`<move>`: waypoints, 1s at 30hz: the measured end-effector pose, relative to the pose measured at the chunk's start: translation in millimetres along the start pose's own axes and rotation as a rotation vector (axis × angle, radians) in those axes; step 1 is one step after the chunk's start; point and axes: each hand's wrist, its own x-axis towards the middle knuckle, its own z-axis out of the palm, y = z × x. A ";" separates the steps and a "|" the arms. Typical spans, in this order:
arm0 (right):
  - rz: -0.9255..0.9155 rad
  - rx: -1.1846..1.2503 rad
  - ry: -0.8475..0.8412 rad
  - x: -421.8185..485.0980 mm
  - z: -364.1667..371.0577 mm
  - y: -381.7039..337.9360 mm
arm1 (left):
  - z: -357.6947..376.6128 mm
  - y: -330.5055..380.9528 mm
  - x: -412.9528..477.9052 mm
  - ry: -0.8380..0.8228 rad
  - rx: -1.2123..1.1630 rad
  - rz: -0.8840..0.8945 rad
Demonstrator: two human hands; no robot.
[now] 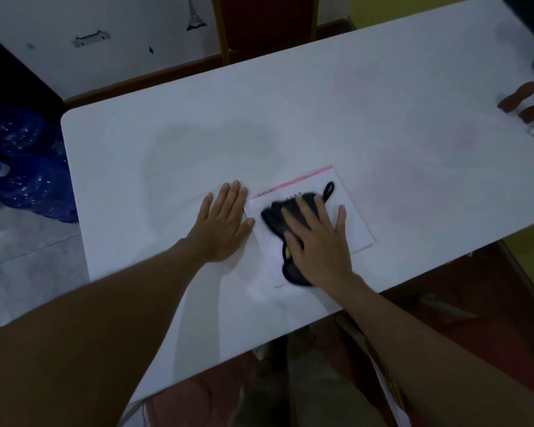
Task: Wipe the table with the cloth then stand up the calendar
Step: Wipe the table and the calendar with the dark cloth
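A white calendar [349, 208] with a pink top strip lies flat on the white table [290, 124], near its front edge. A black cloth [275, 217] with a small loop lies bunched on the calendar. My right hand [318, 241] presses flat on the cloth, fingers spread. My left hand [222, 220] rests palm down on the table just left of the calendar, its thumb touching the calendar's left edge. A faint damp patch shows on the table behind my left hand.
Another person's hand [524, 100] with something white is at the table's far right edge. A red chair [259, 20] stands behind the table. Two blue water jugs [28, 167] stand on the floor at the left.
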 end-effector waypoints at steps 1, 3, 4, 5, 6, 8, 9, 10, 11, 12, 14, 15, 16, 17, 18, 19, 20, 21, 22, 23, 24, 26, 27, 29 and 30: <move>0.085 0.016 -0.002 15.6 -1.4 -1.7 | -0.1 -0.4 0.4 -0.004 -0.001 -0.002; 0.179 0.029 -0.008 35.4 -0.8 -7.7 | -0.7 -0.3 0.9 -0.015 -0.002 -0.004; 0.171 0.033 -0.013 37.1 0.5 -10.9 | -1.2 0.0 1.0 -0.025 -0.005 -0.005; 0.124 0.028 -0.019 33.8 2.1 -12.9 | -1.6 0.2 0.8 -0.032 -0.009 -0.008; 0.053 0.012 -0.033 26.8 3.3 -12.7 | -1.7 0.3 0.6 -0.036 -0.013 -0.012; -0.073 -0.029 -0.067 16.0 0.8 -3.3 | -2.7 0.6 1.0 -0.040 -0.019 -0.017; -0.096 -0.043 -0.069 17.8 -0.7 5.1 | -3.4 0.8 1.0 -0.042 -0.023 -0.019; -0.076 -0.044 -0.057 23.4 -2.0 13.4 | -3.8 0.9 1.1 -0.042 -0.025 -0.020; -0.011 -0.033 -0.037 30.0 -3.3 20.0 | -3.9 1.0 0.8 -0.040 -0.025 -0.018; 0.075 -0.015 -0.019 34.9 -4.3 22.7 | -3.7 1.1 0.6 -0.035 -0.023 -0.015; 0.189 0.007 0.016 34.1 -1.3 14.6 | -3.0 0.9 0.0 -0.024 -0.020 -0.010; 0.156 0.007 0.019 28.5 0.5 6.8 | -2.8 0.7 0.0 -0.025 -0.020 -0.011; 0.070 -0.001 0.005 20.7 2.7 0.8 | -2.7 0.5 0.1 -0.031 -0.021 -0.013; -0.040 -0.013 -0.022 12.8 3.8 -1.0 | -3.0 0.3 0.5 -0.040 -0.020 -0.014; -0.127 -0.035 -0.044 8.1 3.0 3.4 | -3.2 0.3 0.9 -0.047 -0.019 -0.015; -0.162 -0.059 -0.051 8.6 0.9 11.6 | -3.4 0.5 1.0 -0.048 -0.021 -0.016; -0.126 -0.075 -0.043 13.3 -1.1 20.2 | -3.8 0.5 1.0 -0.046 -0.024 -0.018; -0.017 -0.064 -0.024 20.2 -2.9 27.3 | -4.3 0.8 0.7 -0.044 -0.028 -0.019; 0.129 -0.029 0.001 26.5 -4.3 31.4 | -4.5 1.3 0.3 -0.040 -0.033 -0.018; 0.257 0.013 0.022 31.0 -4.1 30.5 | -4.5 1.8 -0.2 -0.035 -0.036 -0.018; 0.328 0.039 0.036 32.8 -3.2 24.1 | -4.4 2.0 -0.7 -0.029 -0.034 -0.019; 0.226 0.044 0.042 28.3 -1.1 8.0 | -5.3 2.7 -0.6 -0.028 -0.023 -0.026; 0.087 0.024 0.021 22.5 1.1 3.9 | -6.0 3.0 -0.3 -0.038 -0.021 -0.030; -0.153 -0.037 -0.031 13.4 1.3 9.7 | -6.9 4.0 -0.3 -0.054 -0.020 -0.030; -0.191 -0.058 -0.039 15.3 0.3 15.9 | -7.2 4.6 -0.5 -0.055 -0.021 -0.029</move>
